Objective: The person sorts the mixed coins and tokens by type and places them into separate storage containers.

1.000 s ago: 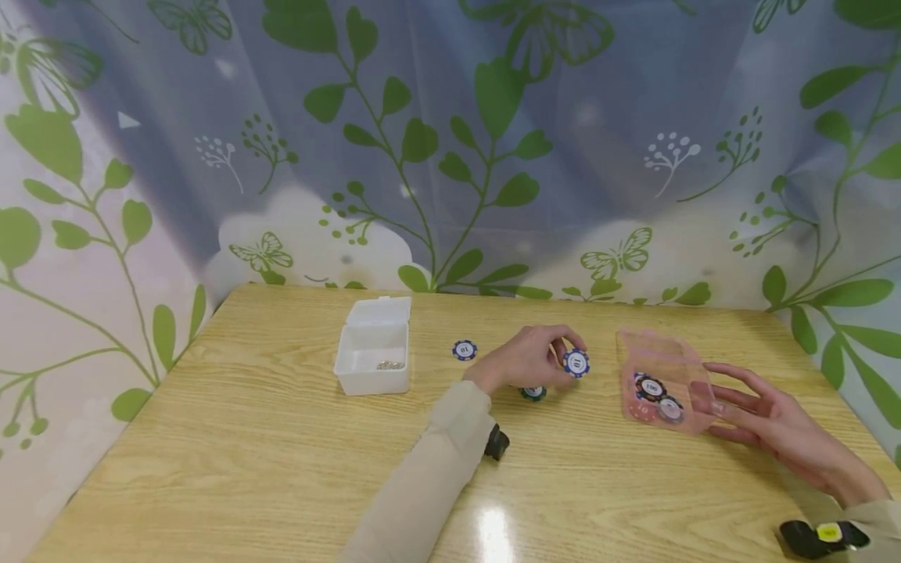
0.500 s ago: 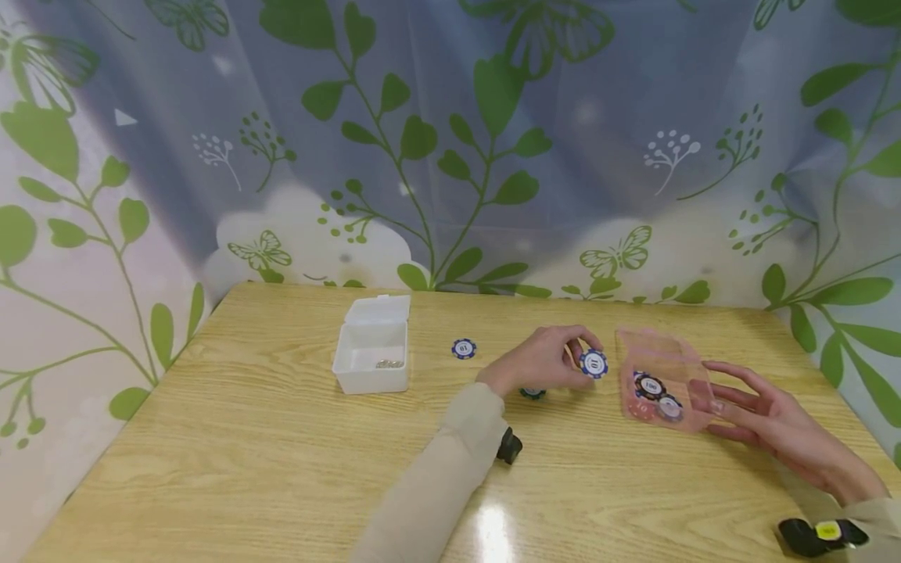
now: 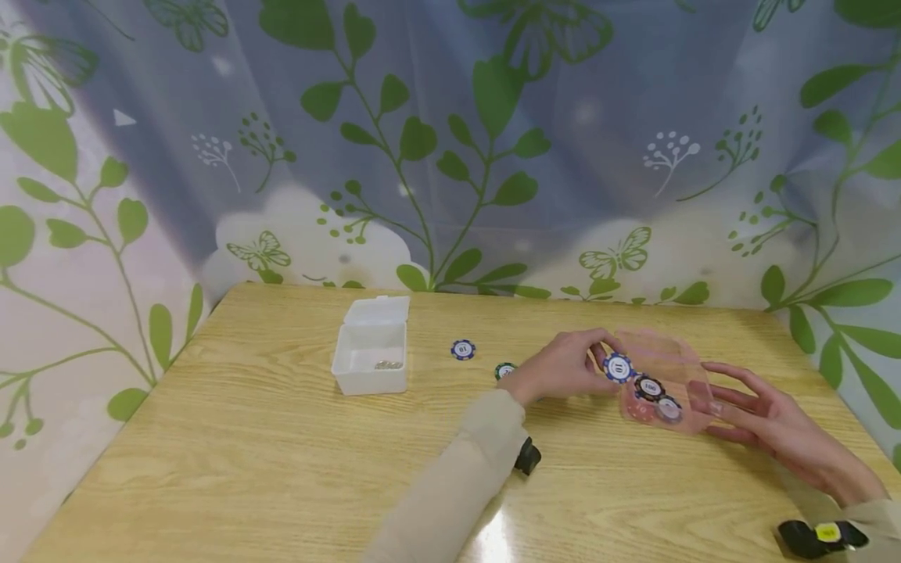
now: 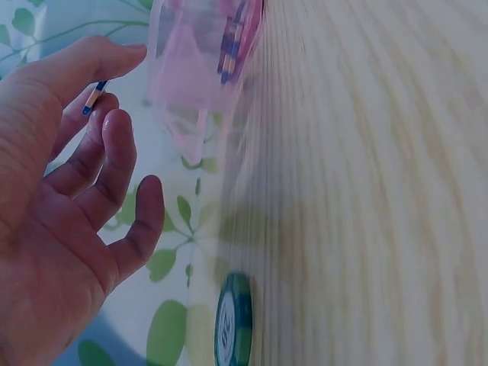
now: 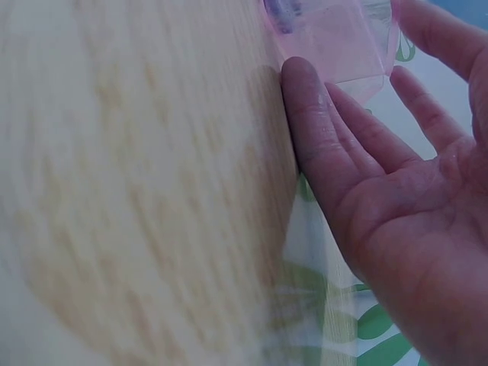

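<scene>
1. While your left hand (image 3: 573,363) pinches the blue chip (image 3: 618,367) by the pink box (image 3: 677,352) at its 9 o'clock edge, touching or apart I cannot tell, a weak pinch could drop it on the table (image 3: 246,446).
2. Your right hand (image 3: 781,426), fingers spread, touches the box's 3 o'clock side; too light a touch could let a bump shift the box.
3. The black chip (image 3: 649,387) and other chips (image 3: 669,410) bunch inside toward 7 o'clock; a careless release there might leave the blue one perched.
</scene>
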Demonstrator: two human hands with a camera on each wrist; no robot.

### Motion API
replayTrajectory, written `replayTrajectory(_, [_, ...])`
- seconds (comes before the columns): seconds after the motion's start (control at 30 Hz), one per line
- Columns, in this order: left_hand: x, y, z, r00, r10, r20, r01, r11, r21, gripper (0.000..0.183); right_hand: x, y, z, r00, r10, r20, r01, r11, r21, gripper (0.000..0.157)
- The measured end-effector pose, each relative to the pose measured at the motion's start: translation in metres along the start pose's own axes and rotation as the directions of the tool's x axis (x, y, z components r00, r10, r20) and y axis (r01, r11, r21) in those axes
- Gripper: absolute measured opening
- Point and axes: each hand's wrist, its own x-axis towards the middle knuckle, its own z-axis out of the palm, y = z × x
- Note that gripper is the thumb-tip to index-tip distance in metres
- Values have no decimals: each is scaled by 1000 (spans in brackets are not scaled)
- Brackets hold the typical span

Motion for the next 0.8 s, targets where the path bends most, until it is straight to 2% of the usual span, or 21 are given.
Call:
replayTrajectory(0.17, [6, 5, 9, 999, 30, -17, -30, 999, 23, 40, 0, 0, -2, 1000, -5, 16, 5, 1000, 22, 60])
replayTrajectory(0.37, [7, 9, 15, 1000, 3, -15, -3, 1000, 0, 40, 0, -1, -2, 999, 8, 39, -10, 999, 34, 61])
replayTrajectory(0.6, [10, 15, 18, 999, -6, -33, 6, 1000, -24, 41, 1, 0, -5, 992, -26, 122, 12, 993, 117, 63])
replayTrajectory(0.8, [13, 21, 23, 999, -15, -30, 15, 1000, 11, 40, 2, 2, -8, 989, -5, 146, -15, 991, 133, 61])
